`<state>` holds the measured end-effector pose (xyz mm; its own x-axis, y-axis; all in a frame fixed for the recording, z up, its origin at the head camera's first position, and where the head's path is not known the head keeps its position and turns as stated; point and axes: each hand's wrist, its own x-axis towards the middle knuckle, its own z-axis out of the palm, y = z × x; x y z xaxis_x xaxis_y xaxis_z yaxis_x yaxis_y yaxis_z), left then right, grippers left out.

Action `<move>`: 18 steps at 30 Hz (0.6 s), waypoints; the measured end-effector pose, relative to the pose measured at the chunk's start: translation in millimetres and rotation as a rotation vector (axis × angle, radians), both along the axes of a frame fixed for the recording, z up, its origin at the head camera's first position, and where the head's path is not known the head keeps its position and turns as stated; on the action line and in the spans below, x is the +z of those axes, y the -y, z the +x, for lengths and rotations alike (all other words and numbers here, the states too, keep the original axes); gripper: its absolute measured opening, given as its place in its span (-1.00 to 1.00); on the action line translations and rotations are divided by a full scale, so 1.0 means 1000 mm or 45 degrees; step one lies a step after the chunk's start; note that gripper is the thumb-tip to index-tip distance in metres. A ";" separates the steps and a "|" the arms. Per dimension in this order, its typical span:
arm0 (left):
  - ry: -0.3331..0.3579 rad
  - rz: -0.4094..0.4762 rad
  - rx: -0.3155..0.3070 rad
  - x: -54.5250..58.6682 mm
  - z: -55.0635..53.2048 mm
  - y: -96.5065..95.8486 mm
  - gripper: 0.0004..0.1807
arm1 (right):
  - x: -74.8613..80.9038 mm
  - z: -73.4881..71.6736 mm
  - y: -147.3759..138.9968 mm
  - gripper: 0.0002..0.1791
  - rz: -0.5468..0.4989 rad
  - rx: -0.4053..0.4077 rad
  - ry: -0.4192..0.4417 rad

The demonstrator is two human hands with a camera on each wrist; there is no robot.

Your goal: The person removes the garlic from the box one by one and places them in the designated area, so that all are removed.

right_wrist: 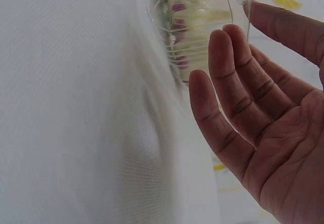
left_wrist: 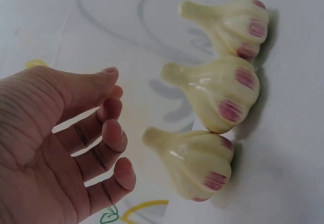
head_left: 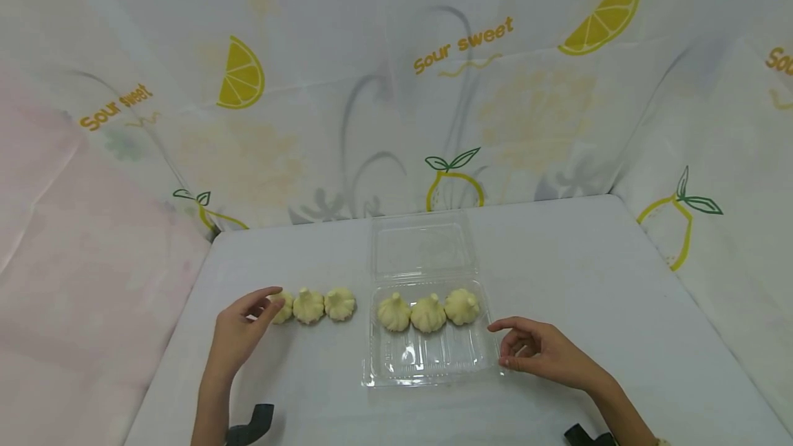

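Note:
Three garlic bulbs (head_left: 309, 306), pale with purple patches, lie in a row left of a clear plastic clamshell box (head_left: 427, 370). My left hand (head_left: 243, 325) hovers by the leftmost of them. In the left wrist view its loosely bent fingers stand apart from the nearest garlic bulb (left_wrist: 195, 163) and hold nothing. Three more bulbs (head_left: 429, 313) sit side by side in the box's base, its lid (head_left: 424, 246) laid back. At the base's right edge is my right hand (head_left: 548, 353), fingers loosely bent; one fingertip meets or nearly meets the rim (right_wrist: 246, 6) in the right wrist view.
A white-covered table (head_left: 557, 260) carries everything. Behind it and at the sides hangs a lemon-printed cloth (head_left: 384, 122). Dark wrist-camera mounts (head_left: 250, 425) show under both forearms.

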<state>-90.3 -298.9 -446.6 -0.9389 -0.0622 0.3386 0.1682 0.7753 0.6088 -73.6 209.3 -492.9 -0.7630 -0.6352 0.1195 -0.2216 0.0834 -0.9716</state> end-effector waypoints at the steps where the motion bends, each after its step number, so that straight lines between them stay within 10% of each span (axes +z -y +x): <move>1: -0.005 0.001 -0.006 0.000 0.000 -0.001 -0.76 | 0.000 0.000 0.000 -0.49 0.002 -0.002 0.001; 18: 0.005 0.081 -0.158 0.003 -0.001 -0.029 -0.75 | 0.001 -0.001 0.001 -0.43 0.031 -0.011 -0.021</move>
<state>-91.3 -270.4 -443.1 -0.9420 0.0331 0.3340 0.2578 0.7085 0.6569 -74.2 208.2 -491.6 -0.7668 -0.6313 0.1164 -0.2365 0.1093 -0.9654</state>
